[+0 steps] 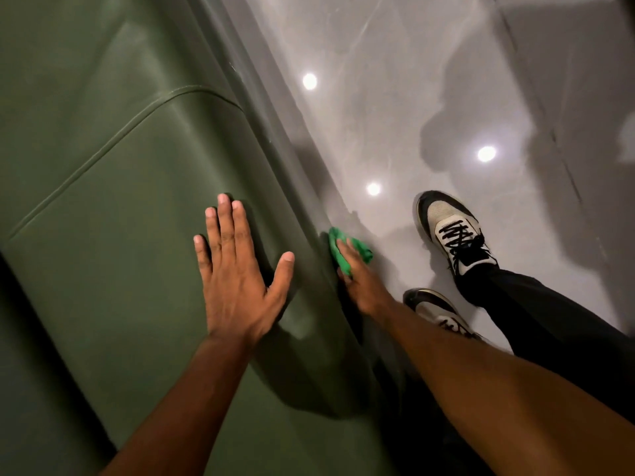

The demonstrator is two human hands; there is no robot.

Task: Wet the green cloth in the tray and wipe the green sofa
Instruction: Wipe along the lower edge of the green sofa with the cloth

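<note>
Two bare hands work on the green sofa (103, 201), smooth and leathery with stitched seams. Left hand (237, 269) lies flat, fingers spread. Right hand (360, 280) presses the crumpled green cloth (343, 249) against the sofa's front edge; beyond its knuckles, sneakers (450, 231) stand on glossy grey floor (395, 97).

My left hand (237, 269) lies flat on the green sofa (103, 201), near its front edge. Past that edge the glossy grey floor (395, 115) carries my two shoes (450, 231), one further forward, just beside the sofa's front.
</note>
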